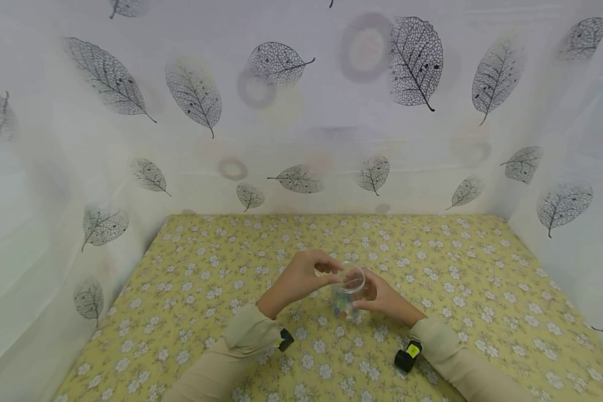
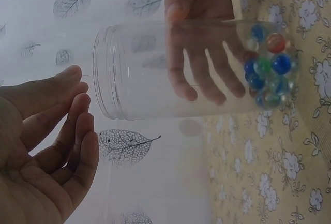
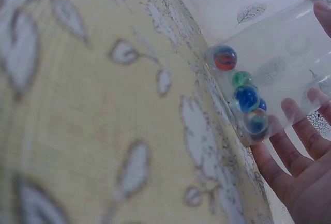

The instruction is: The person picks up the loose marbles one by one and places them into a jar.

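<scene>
A clear plastic jar (image 1: pixel 350 290) stands upright on the floral cloth, its round mouth uncovered. Several glass marbles (image 2: pixel 269 69), blue, green and orange-red, lie at its bottom. My right hand (image 1: pixel 384 298) holds the jar from the right side, thumb in front and fingers spread around the far wall; those fingers show through the plastic in the left wrist view. Just left of the jar's mouth is my left hand (image 1: pixel 306 273), fingers loosely bent and thumb tip close to the index fingertip. Nothing is visible between them. In the right wrist view the marbles (image 3: pixel 246 98) rest against the jar's base.
A yellow cloth (image 1: pixel 206 324) with white flowers covers the table. Pale curtains (image 1: pixel 331 139) printed with leaves hang at the back and both sides. Each wrist carries a black strap-on device (image 1: pixel 407 356).
</scene>
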Action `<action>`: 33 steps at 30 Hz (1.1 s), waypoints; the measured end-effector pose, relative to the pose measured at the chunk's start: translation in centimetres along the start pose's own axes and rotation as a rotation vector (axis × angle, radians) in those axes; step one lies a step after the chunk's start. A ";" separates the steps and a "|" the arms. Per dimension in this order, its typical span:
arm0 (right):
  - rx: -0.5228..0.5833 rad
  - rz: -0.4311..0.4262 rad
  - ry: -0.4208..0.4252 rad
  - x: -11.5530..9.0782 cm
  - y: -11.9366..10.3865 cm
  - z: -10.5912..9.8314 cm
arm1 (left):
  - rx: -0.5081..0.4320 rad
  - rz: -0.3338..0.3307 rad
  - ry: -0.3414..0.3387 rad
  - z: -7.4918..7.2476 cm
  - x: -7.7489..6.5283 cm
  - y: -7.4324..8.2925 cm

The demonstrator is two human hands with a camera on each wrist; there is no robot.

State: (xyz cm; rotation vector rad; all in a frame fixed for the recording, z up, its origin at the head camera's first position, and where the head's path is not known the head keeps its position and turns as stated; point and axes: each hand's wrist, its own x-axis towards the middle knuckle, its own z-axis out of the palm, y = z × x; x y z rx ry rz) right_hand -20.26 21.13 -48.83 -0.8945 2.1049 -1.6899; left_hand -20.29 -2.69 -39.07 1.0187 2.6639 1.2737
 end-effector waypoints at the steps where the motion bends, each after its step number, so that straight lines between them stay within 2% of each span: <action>1: -0.002 0.002 0.001 0.0 0.0 0.0 | -0.004 0.001 0.001 0.0 0.0 -0.1; 12: 0.005 -0.001 -0.005 0.3 -0.1 -0.1 | -0.001 -0.014 0.030 -0.5 -0.3 -1.2; 19: -0.012 0.007 0.009 0.3 0.0 -0.1 | -0.009 -0.081 0.072 -0.6 -0.6 -2.1; 25: -0.048 0.040 0.009 -0.1 -0.3 -0.4 | 0.044 -0.131 0.212 -0.9 -1.3 -2.8; 31: -0.036 0.041 0.003 -0.5 -1.6 -2.1 | 0.176 -0.113 0.395 -1.3 -1.8 -3.5; 33: -0.052 0.033 0.028 -0.3 -2.1 -2.8 | 0.223 -0.093 0.447 -1.4 -1.8 -3.7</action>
